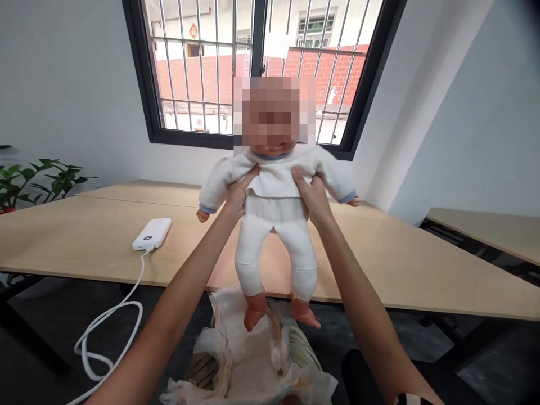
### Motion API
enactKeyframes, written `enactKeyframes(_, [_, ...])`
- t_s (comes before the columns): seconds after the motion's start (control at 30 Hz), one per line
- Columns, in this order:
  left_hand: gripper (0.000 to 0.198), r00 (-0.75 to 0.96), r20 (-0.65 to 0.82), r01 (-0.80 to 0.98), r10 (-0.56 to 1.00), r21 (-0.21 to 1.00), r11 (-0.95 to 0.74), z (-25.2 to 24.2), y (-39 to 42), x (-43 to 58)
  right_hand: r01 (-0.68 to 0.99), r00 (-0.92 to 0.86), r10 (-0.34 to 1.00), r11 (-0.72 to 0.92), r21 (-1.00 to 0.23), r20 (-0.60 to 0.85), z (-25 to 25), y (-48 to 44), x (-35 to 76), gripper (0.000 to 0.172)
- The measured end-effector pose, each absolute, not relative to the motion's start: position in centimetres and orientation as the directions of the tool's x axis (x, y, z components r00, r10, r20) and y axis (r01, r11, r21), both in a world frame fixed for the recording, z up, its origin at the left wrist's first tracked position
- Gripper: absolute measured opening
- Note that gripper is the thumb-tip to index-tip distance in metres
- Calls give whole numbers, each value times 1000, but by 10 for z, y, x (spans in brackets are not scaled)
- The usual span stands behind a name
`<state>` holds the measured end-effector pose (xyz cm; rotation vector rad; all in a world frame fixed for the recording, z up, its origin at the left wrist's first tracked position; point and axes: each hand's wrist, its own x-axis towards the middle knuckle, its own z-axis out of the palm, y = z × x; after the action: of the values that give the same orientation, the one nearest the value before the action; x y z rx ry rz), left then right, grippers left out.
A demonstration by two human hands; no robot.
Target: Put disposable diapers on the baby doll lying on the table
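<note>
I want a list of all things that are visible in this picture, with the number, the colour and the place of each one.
baby doll: one, white knit outfit, held up above the diaper
open disposable diaper: one, white, below the doll's feet
power bank: one, white, on the desk
charging cable: one, white, running from the power bank down past the desk edge
wooden desk: one, light wood, behind the doll
second desk: one, light wood, far right
potted plant: one, green, far left
barred window: one, black frame, back wall
left hand: one, gripping the doll's torso
right hand: one, gripping the doll's torso
</note>
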<state>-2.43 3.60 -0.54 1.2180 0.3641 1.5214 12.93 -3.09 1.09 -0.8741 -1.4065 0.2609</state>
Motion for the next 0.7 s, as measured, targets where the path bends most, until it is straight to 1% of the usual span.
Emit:
enactKeyframes(0.03, [50,158,480,-538,863,775,-332,-14,49,-22,318,206,650,663,-678,731,5,-17,133,64])
enactKeyframes(0.13, [57,201,468,-502,861,803,-319,-42,80,-16,288,313,585,692,-662,748,-23,23,139,69])
enactKeyframes(0.2, [61,207,461,-427,863,836,-344,-60,94,-13,301,392,546,685,-664,741,-45,43,140,63])
enactKeyframes(0.27, [63,198,476,-327,857,856,-400,-75,103,-12,335,484,529,624,-706,697,-66,56,139,54])
enactKeyframes(0.37, [66,206,486,-184,849,872,-454,-93,111,-12,400,572,547,464,-790,611,-92,65,141,47])
enactKeyframes(0.43, [70,224,478,-112,849,878,-465,-101,112,-13,451,567,581,374,-810,584,-103,67,144,46])
enactKeyframes(0.57, [75,232,454,15,860,883,-470,-114,112,-18,537,520,642,267,-800,563,-112,71,151,45])
enactKeyframes(0.7, [77,222,447,146,867,863,-483,-123,111,-23,561,508,700,174,-810,502,-117,79,157,46])
